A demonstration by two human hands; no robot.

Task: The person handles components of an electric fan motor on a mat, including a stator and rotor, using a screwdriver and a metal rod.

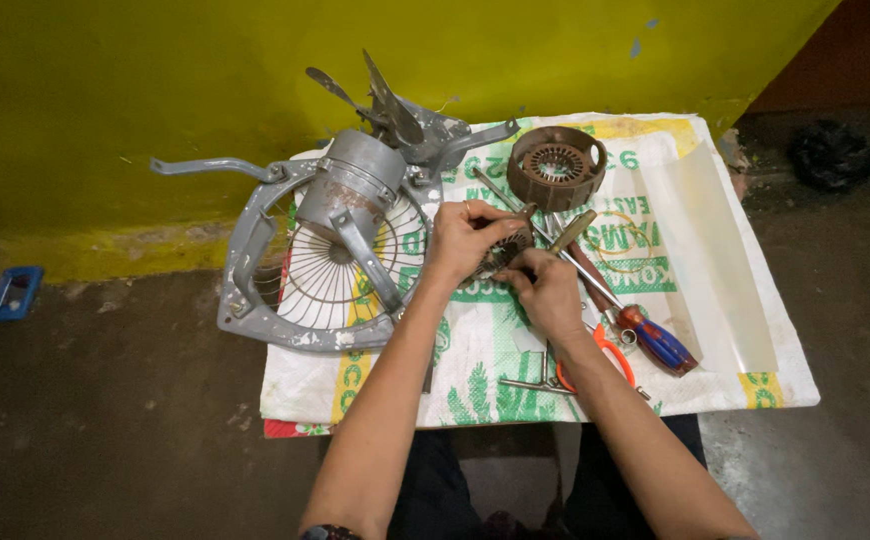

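My left hand [465, 240] grips a small round metal motor part [504, 253] with a ribbed edge, holding it just above the white printed sack [715, 290]. My right hand [545, 290] pinches the same part from below and to the right. Left of my hands lies a grey exhaust fan frame [255, 300] with a wire guard [330, 275], a cylindrical motor housing [355, 185] and metal blades [390, 100]. A brown round motor end cover [557, 166] sits on the sack beyond my hands.
Screwdrivers lie right of my hands, one with a red and blue handle [655, 340], one with a wooden handle [575, 230]. Orange-handled pliers [605, 355] rest near my right wrist. A yellow wall [155, 80] stands behind. A blue object [15, 292] lies on the floor at left.
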